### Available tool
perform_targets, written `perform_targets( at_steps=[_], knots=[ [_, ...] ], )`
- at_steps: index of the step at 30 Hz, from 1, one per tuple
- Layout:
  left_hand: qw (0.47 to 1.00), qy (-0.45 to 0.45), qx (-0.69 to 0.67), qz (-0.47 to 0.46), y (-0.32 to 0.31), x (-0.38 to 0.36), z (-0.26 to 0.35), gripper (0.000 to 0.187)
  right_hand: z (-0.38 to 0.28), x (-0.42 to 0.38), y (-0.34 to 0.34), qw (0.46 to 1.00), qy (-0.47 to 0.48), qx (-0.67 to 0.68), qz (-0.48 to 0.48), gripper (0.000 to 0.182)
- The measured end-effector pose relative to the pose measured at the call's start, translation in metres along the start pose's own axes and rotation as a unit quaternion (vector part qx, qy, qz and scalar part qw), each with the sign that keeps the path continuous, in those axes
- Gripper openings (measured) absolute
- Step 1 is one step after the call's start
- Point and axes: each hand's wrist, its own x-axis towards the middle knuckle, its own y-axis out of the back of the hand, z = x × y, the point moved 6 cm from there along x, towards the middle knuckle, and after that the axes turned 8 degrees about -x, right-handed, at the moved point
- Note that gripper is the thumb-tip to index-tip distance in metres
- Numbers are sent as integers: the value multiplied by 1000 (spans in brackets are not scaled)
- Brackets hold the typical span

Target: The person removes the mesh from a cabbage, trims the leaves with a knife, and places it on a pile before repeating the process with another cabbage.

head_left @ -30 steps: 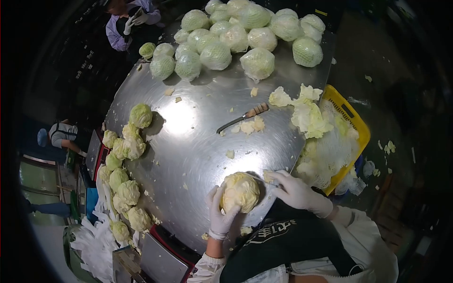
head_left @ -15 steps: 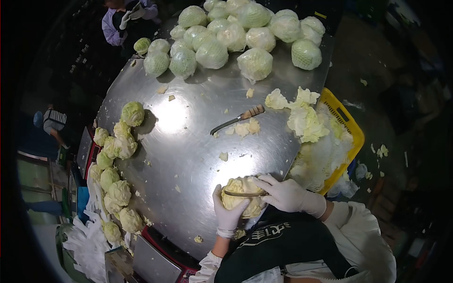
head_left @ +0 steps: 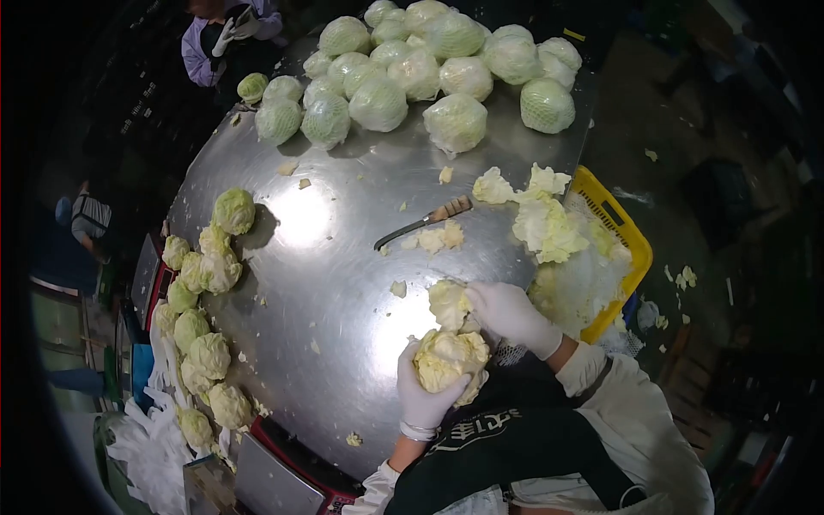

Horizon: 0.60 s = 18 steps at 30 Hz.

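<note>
A pale yellow-green cabbage (head_left: 448, 359) rests in my gloved left hand (head_left: 426, 393), whose fingers and thumb wrap its left side and bottom. Just above it, my gloved right hand (head_left: 513, 316) pinches a loose cabbage leaf (head_left: 449, 304) at its right edge. The blade seen earlier at the cabbage is now hidden. Farther up the metal table (head_left: 343, 283) lies a curved knife (head_left: 422, 222) with a wooden handle, beside some cut pieces (head_left: 438, 238).
Wrapped cabbages (head_left: 378, 103) crowd the far edge. Bare cabbages (head_left: 209, 354) line the left side near a scale (head_left: 276, 481). At right, a yellow crate (head_left: 635, 257) holds leaves and netting. Co-workers stand at the upper left (head_left: 199, 51) and far left (head_left: 90, 216).
My right hand has moved up from the cabbage with a leaf now apart from it. The blade across the cabbage is no longer visible. The whole view has shifted slightly.
</note>
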Motion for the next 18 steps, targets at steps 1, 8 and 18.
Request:
perform_targets(
  at_steps=[1, 8, 18],
  knots=[
    [1000, -5, -1, -2, 6, 0, 1, 88, 24, 4, -13, 1000, -21, 19, -3, 29],
    [911, 189, -346, 120, 57, -42, -25, 91, 23, -34, 3, 985, -35, 153, 66, 43],
    [991, 117, 28, 64, 75, -20, -18, 96, -42, -78, -29, 984, 44, 139, -98, 58]
  ],
)
